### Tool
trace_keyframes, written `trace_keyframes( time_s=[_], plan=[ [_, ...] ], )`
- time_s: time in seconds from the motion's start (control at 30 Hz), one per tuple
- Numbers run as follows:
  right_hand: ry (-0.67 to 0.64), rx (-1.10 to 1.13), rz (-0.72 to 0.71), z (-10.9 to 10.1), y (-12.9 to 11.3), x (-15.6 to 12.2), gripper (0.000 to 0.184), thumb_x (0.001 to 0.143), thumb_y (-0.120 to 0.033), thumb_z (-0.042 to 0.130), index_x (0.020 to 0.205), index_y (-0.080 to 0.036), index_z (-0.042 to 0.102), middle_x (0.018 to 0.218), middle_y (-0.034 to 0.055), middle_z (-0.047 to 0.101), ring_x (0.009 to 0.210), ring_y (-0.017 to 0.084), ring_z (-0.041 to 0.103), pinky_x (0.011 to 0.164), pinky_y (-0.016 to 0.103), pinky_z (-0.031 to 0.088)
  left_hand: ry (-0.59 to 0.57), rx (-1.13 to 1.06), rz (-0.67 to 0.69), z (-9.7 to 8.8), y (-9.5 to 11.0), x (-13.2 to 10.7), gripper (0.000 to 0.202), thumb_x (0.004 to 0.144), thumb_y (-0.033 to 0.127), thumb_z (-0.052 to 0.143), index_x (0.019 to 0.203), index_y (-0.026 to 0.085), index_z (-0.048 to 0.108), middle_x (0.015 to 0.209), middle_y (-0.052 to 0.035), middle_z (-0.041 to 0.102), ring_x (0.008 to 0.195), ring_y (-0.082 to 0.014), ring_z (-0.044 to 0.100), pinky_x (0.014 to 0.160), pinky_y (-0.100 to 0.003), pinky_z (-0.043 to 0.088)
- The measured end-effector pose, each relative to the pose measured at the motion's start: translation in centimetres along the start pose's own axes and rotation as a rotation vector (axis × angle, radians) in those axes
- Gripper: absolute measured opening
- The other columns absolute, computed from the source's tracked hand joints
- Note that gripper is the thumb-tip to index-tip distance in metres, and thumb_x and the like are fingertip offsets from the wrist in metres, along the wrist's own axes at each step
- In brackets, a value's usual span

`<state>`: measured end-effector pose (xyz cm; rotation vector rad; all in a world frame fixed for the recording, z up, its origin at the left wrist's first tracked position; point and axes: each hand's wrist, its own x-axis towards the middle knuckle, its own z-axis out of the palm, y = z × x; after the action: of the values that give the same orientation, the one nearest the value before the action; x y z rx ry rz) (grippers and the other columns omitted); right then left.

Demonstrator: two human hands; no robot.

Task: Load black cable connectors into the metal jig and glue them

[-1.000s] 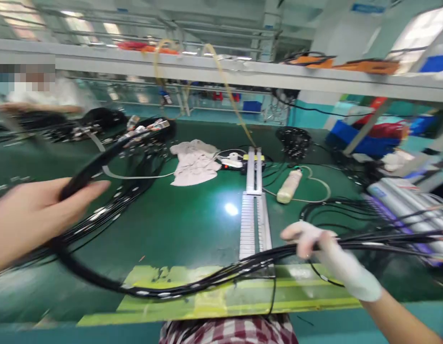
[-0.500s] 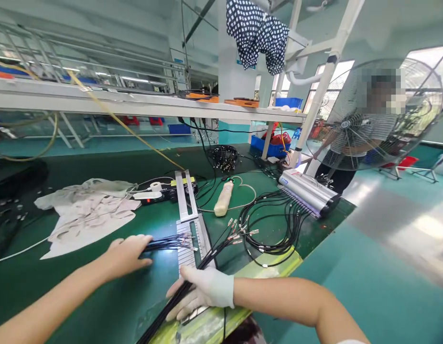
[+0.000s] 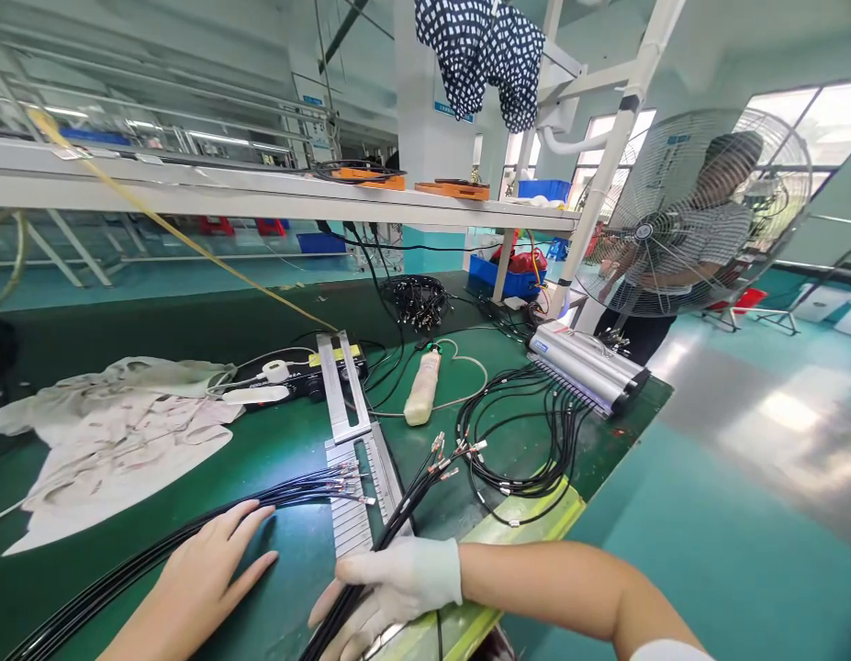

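Observation:
My left hand (image 3: 201,578) is bare and lies flat with spread fingers on a bundle of black cables (image 3: 142,555) on the green table; their ends with small connectors (image 3: 342,482) reach the slotted metal jig (image 3: 352,500). My right hand (image 3: 390,588), in a white glove, presses down on a second bundle of black cables (image 3: 397,514) near the front edge, fingers closed round it. That bundle's connector ends (image 3: 453,454) fan out to the right of the jig.
A beige cloth (image 3: 115,427) lies at left. A cream bottle (image 3: 423,390), a black box (image 3: 307,372), a coil of black cables (image 3: 535,441) and a silver unit (image 3: 587,363) sit behind. A person stands behind a large fan (image 3: 693,211) at right.
My left hand has slid back along its cable bundle towards me and flattened. The right hand stays on its bundle. The view has tilted slightly.

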<state>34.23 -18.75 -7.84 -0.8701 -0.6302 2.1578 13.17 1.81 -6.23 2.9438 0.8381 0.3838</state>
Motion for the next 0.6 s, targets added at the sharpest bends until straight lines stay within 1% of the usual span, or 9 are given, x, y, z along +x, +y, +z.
trace_keyframes(
  time_s=[0.1, 0.2, 0.27, 0.3, 0.37, 0.43, 0.5, 0.53, 0.6],
  plan=[
    [-0.011, -0.001, -0.005, 0.6, -0.6, -0.7, 0.096, 0.038, -0.08, 0.08, 0.104, -0.012, 0.066, 0.085, 0.0132, 0.072, 0.078, 0.024, 0.071, 0.077, 0.035, 0.053, 0.012, -0.137, 0.032, -3.2, 3.1, 1.2, 0.05, 0.088, 0.051, 0.048, 0.134, 0.032, 0.052, 0.132, -0.0064, 0.061, 0.121, -0.0332, 0.058, 0.105, -0.044, 0.047],
    [0.023, -0.01, -0.051, 2.2, -0.9, -2.0, 0.095, 0.044, -0.079, 0.08, 0.106, -0.009, 0.066, 0.081, 0.0144, 0.072, 0.074, 0.024, 0.071, 0.075, 0.035, 0.052, 0.053, -0.223, 0.004, -10.1, 7.3, 4.2, 0.052, 0.092, 0.045, 0.043, 0.142, 0.031, 0.045, 0.113, -0.0052, 0.065, 0.103, -0.0287, 0.063, 0.089, -0.038, 0.051],
    [0.119, -0.002, -0.112, 3.7, -0.8, -3.0, 0.09, 0.052, -0.078, 0.078, 0.105, -0.007, 0.066, 0.081, 0.0146, 0.071, 0.074, 0.025, 0.071, 0.073, 0.035, 0.052, 0.192, -0.253, -0.066, -15.5, 8.1, 6.9, 0.052, 0.094, 0.039, 0.04, 0.144, 0.025, 0.042, 0.094, -0.0034, 0.065, 0.083, -0.0226, 0.063, 0.079, -0.032, 0.05],
    [0.151, -0.002, -0.14, 4.4, -0.7, -3.5, 0.084, 0.059, -0.077, 0.076, 0.105, -0.008, 0.066, 0.083, 0.0133, 0.071, 0.076, 0.024, 0.071, 0.073, 0.033, 0.052, 0.304, -0.247, -0.116, -17.9, 7.4, 8.3, 0.051, 0.094, 0.035, 0.041, 0.143, 0.022, 0.043, 0.089, -0.0025, 0.063, 0.079, -0.0203, 0.062, 0.078, -0.03, 0.048],
    [0.16, -0.005, -0.172, 5.4, -0.6, -4.1, 0.07, 0.074, -0.073, 0.069, 0.107, -0.011, 0.065, 0.09, 0.0103, 0.07, 0.082, 0.02, 0.071, 0.075, 0.029, 0.051, 0.477, -0.154, -0.265, -22.0, 3.9, 10.2, 0.054, 0.089, 0.025, 0.045, 0.142, 0.018, 0.044, 0.088, -0.0026, 0.064, 0.083, -0.02, 0.061, 0.083, -0.031, 0.047],
    [0.164, 0.0, -0.194, 5.7, -0.6, -4.4, 0.059, 0.083, -0.064, 0.066, 0.108, -0.01, 0.064, 0.092, 0.0108, 0.069, 0.083, 0.02, 0.071, 0.075, 0.028, 0.05, 0.468, -0.096, -0.479, -24.8, -0.9, 10.4, 0.064, 0.08, 0.018, 0.052, 0.143, 0.015, 0.043, 0.09, -0.004, 0.066, 0.088, -0.0215, 0.062, 0.085, -0.032, 0.048],
    [0.16, 0.009, -0.198, 5.7, -0.5, -4.4, 0.053, 0.088, -0.058, 0.065, 0.108, -0.008, 0.064, 0.092, 0.0126, 0.069, 0.083, 0.021, 0.071, 0.073, 0.029, 0.05, 0.472, -0.06, -0.637, -26.4, -4.7, 9.3, 0.074, 0.076, 0.013, 0.054, 0.148, 0.011, 0.037, 0.095, -0.0061, 0.068, 0.091, -0.022, 0.062, 0.089, -0.033, 0.048],
    [0.154, 0.015, -0.196, 5.7, -0.4, -4.4, 0.053, 0.088, -0.057, 0.065, 0.109, -0.008, 0.064, 0.091, 0.0132, 0.069, 0.082, 0.022, 0.071, 0.073, 0.03, 0.05, 0.47, -0.051, -0.667, -26.7, -5.8, 8.7, 0.078, 0.075, 0.012, 0.054, 0.15, 0.01, 0.034, 0.095, -0.0064, 0.068, 0.09, -0.0214, 0.063, 0.089, -0.032, 0.048],
    [0.131, 0.025, -0.192, 5.5, -0.2, -4.4, 0.054, 0.088, -0.058, 0.064, 0.108, -0.008, 0.064, 0.09, 0.0133, 0.069, 0.081, 0.021, 0.071, 0.073, 0.03, 0.05, 0.422, -0.056, -0.621, -26.5, -6.4, 7.8, 0.083, 0.075, 0.013, 0.055, 0.153, 0.01, 0.027, 0.093, -0.0044, 0.07, 0.084, -0.018, 0.063, 0.084, -0.028, 0.049]
  ],
)
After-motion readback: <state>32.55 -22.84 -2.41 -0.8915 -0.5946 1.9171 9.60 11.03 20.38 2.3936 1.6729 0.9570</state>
